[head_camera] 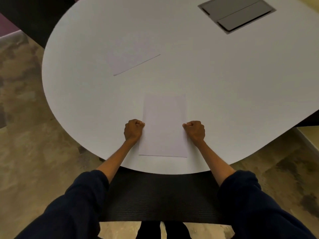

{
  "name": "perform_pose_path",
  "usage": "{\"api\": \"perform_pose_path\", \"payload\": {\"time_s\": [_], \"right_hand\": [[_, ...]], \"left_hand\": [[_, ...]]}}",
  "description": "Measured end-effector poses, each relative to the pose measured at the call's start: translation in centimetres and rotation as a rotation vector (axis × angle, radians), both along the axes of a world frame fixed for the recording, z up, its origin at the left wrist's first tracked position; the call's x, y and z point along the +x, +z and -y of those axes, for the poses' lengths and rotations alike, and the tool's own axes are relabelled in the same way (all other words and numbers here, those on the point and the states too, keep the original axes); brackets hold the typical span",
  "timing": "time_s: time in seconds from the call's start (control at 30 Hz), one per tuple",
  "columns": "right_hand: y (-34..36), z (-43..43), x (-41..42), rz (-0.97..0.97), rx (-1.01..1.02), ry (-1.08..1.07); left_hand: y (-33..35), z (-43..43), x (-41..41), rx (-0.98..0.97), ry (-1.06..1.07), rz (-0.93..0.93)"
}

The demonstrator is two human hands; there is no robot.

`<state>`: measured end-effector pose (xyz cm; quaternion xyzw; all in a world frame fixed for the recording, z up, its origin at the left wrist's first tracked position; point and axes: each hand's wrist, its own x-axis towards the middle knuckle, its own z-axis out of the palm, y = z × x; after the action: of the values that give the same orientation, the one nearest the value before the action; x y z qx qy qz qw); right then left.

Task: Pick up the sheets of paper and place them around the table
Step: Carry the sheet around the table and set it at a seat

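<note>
A white sheet of paper lies lengthwise near the front edge of the white rounded table. My left hand is closed at the sheet's left edge, thumb and fingers pinched on the paper. At the sheet's right edge, my right hand is closed in the same pinch. A second white sheet lies flat and turned at an angle farther back on the left.
A grey cable hatch is set into the table top at the back right. A black mesh chair back stands between me and the table edge. Mottled brown floor surrounds the table.
</note>
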<state>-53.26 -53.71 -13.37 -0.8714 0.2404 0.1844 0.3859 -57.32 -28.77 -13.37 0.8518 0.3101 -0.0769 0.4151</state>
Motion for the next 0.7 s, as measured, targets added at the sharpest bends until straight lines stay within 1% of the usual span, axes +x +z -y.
{"api": "perform_pose_path", "payload": {"time_s": [0.1,0.2,0.4,0.5,0.57,0.63,0.7], "right_hand": [[-0.6,-0.6,0.1,0.006,-0.098,0.087],[-1.0,-1.0,-0.4,0.054,-0.164,0.119],[-0.9,-1.0,-0.7,0.108,-0.158,0.13],[-0.6,-1.1,-0.8,0.162,-0.176,0.158],[-0.7,-1.3,-0.9,0.241,-0.242,0.243],[-0.7,-1.7,-1.1,0.313,-0.283,0.378],[-0.8,-2.1,-1.3,0.3,-0.288,0.52]], "left_hand": [[-0.8,-0.2,0.1,0.04,-0.026,-0.009],[-1.3,-0.3,0.1,0.051,-0.039,-0.001],[-1.5,-0.7,0.1,0.035,-0.069,0.01],[-1.5,-0.9,-0.1,0.085,-0.127,0.036],[-1.5,-1.2,-0.1,0.185,-0.249,0.066],[-1.4,-1.4,0.1,0.312,-0.454,0.078],[-1.4,-1.4,0.4,0.37,-0.645,0.024]]}}
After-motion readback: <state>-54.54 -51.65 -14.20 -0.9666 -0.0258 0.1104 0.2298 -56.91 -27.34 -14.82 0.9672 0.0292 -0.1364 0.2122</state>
